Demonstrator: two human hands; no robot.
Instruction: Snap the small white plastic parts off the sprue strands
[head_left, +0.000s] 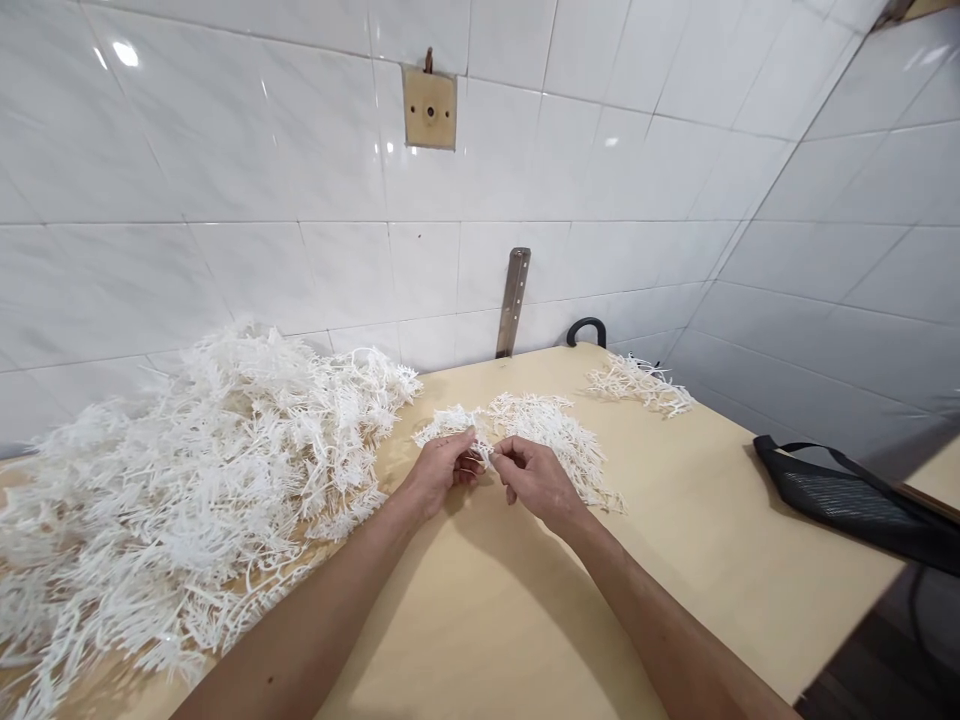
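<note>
Between my two hands is a white branching plastic sprig. My left hand grips it, thumb and fingers pinched together around its stem. From the other side my right hand pinches the sprig's near end with thumb and forefinger. Just behind my right hand lies a small heap of loose white plastic pieces. A large pile of white branching sprigs covers the left part of the table, beside my left forearm. The fingertips partly hide where the sprig is held.
A wooden-topped table stands against a tiled wall. Thin white twig-like pieces lie at the far right, near a black curved handle. A black mesh bag rests over the right edge. A metal strip leans upright at the wall.
</note>
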